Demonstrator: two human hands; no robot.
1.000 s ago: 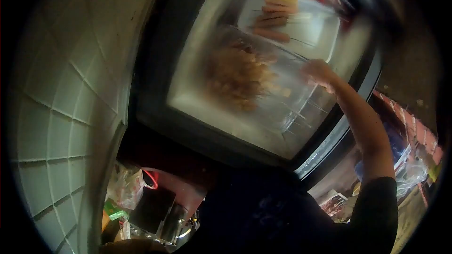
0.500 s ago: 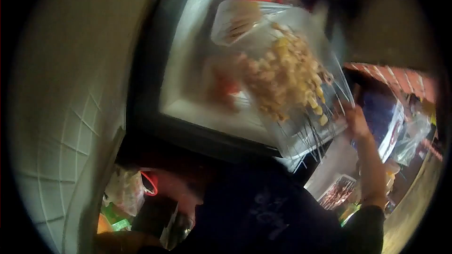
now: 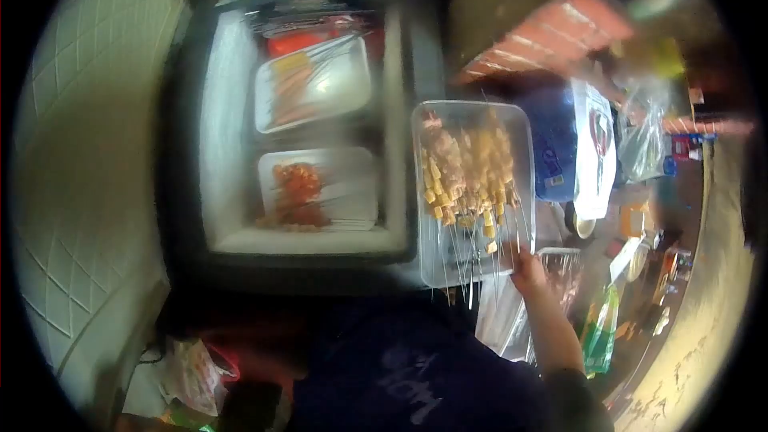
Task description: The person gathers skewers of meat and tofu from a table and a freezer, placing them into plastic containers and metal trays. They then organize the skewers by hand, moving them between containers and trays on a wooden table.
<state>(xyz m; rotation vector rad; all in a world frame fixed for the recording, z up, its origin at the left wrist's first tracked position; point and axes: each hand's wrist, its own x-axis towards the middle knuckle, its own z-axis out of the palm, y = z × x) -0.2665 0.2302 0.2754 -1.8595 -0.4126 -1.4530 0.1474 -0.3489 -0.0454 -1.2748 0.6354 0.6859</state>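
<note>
Head view: the right hand [image 3: 528, 272] grips the near right corner of the clear skewer tray [image 3: 433, 262]. The tray was tilted over the chest freezer [image 3: 226, 152] and is now level just right of it. Inside lie a red-meat tray [image 3: 354, 184] and, farther, a sausage tray [image 3: 346, 80].

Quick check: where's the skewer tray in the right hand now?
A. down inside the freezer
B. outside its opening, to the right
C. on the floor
B: the skewer tray lies right of the freezer opening, with the right hand holding its near corner.
</note>
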